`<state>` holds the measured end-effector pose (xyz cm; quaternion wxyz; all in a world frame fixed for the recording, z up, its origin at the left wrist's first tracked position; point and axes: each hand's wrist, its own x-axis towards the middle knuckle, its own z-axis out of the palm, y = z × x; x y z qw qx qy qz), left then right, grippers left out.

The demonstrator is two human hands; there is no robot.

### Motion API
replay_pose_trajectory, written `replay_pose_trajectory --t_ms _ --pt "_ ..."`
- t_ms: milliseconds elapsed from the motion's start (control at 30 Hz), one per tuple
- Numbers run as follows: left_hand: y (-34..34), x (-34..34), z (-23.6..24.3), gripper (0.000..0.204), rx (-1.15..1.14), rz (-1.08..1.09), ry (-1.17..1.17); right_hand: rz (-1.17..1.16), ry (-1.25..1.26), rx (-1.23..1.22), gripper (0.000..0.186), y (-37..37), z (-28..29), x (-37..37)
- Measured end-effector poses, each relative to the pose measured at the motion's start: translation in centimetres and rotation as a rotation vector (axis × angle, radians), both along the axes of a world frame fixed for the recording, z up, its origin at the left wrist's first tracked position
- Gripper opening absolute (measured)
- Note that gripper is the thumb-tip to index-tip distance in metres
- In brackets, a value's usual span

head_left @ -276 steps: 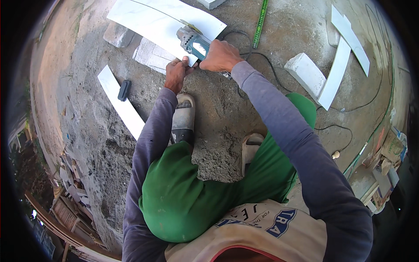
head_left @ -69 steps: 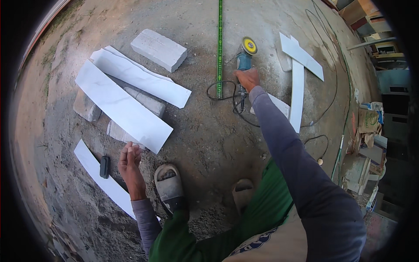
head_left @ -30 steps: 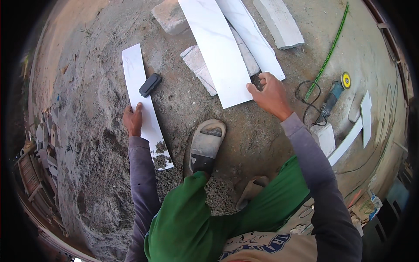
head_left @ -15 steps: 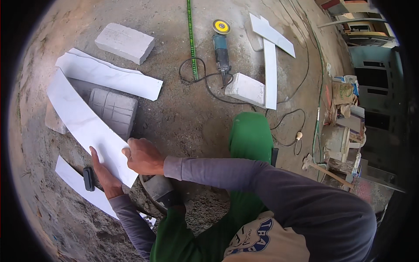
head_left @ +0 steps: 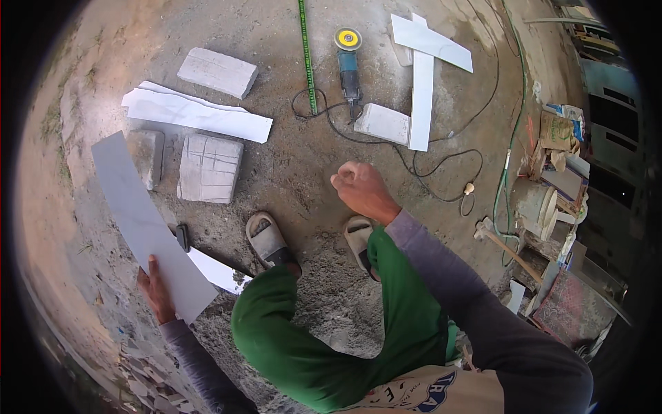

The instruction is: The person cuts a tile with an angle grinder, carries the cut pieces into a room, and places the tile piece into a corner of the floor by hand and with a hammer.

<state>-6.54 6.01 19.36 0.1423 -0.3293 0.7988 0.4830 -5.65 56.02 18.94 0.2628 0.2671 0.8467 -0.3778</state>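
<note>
My left hand grips a long white tile strip by its near end, thumb on top and fingers at its outer edge. The strip is held up at the left, tilted, above the ground. Away from it, my right hand hovers over the ground in front of my knees. Its fingers are curled closed, and whatever may be inside them is hidden. Partly under the held strip, another white strip lies on the ground with a small black object by it.
An angle grinder with a yellow disc lies ahead, its black cable looping right. Beside it is a green straightedge. Concrete blocks support or flank stacked tile strips. More strips lie right, near a hammer.
My right hand has let go of the tile strip and moved right, away from it. My left hand has carried the strip left and toward me, off the blocks. My legs have shifted apart.
</note>
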Motion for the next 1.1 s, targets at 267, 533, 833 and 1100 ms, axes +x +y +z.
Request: replay_pose_trajectory --t_ms 267,533,833,1100 --pt "-4.8 12.1 22.2 0.048 -0.398 -0.328 -0.181 -0.086 -0.202 0.249 0.035 10.1 12.6 14.8" --pt "-0.9 22.6 39.1 0.033 -0.384 -0.639 -0.380 0.025 -0.724 0.294 0.033 10.7 28.7 49.7" --pt "9.6 22.6 46.6 0.041 -0.542 -0.948 -0.438 -0.552 -0.879 0.027 0.048 12.7 37.6 60.8" --pt "38.0 3.7 48.5 0.041 -0.239 -0.962 -0.118 -1.844 0.096 -1.208 0.008 45.2 31.3 56.5"
